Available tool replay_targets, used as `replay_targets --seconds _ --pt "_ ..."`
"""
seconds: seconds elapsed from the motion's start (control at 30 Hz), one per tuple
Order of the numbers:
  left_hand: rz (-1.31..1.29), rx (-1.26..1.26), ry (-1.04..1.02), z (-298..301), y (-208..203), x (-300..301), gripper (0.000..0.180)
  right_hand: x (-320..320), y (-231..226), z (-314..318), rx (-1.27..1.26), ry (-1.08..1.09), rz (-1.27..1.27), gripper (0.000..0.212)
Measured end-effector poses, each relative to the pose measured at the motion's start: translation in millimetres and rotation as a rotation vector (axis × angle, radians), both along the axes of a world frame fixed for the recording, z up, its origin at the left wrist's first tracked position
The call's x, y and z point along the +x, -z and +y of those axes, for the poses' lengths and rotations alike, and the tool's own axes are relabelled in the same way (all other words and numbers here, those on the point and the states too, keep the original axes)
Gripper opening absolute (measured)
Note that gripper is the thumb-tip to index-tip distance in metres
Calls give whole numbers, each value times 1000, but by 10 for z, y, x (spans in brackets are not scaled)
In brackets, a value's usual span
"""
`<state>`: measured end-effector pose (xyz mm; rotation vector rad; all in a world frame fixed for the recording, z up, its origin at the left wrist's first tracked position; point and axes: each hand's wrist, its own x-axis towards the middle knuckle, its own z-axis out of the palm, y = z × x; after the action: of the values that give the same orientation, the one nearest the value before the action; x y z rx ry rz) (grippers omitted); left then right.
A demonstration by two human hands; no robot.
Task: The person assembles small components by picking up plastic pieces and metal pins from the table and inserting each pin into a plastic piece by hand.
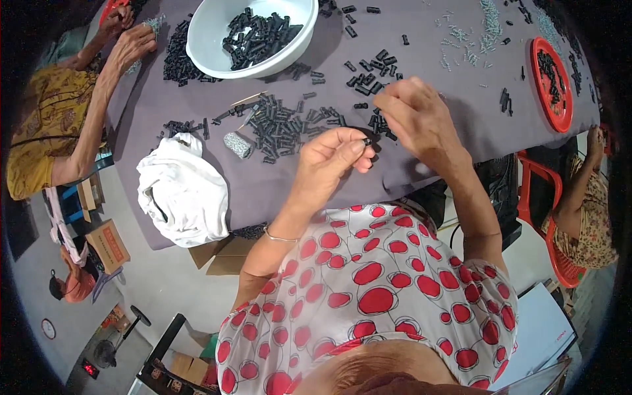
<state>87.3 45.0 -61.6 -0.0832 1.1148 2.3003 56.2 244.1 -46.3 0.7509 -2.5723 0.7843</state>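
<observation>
My left hand is closed, with a small black cylindrical part pinched between thumb and forefinger. The part's end points up between the fingertips. Just right of it, my right hand hovers over the table with its fingers drawn together. What those fingertips hold, if anything, is hidden. Beneath and beside the right fingers lie several loose black parts, with another cluster farther back. A wide pile of ribbed black pieces spreads out left of my left hand.
A white bowl of black parts stands at the back. A white cloth and a silvery roll lie at left. Small silver pieces and a red tray are at right. Other people sit at both sides.
</observation>
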Motion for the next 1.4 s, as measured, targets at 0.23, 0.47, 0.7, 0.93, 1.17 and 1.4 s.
replay_targets --seconds 0.23,0.47,0.7,0.93,1.17,1.4 --pt "-32 15 28 -14 9 -6 18 -89 -31 -59 216 -57 -128 14" --pt "-17 -12 43 -12 26 -18 19 -86 -27 -104 201 -31 -120 13" --pt "-2 12 63 -27 51 -36 17 -118 9 -159 138 -28 -121 14" --pt "-20 -1 46 -28 48 -29 18 -16 -113 -81 -475 78 -417 16" --pt "-23 -12 20 6 12 -30 18 110 -134 -51 -906 89 -861 11" --pt "-9 4 -13 35 10 -15 18 193 -168 -11 -1029 30 -928 11"
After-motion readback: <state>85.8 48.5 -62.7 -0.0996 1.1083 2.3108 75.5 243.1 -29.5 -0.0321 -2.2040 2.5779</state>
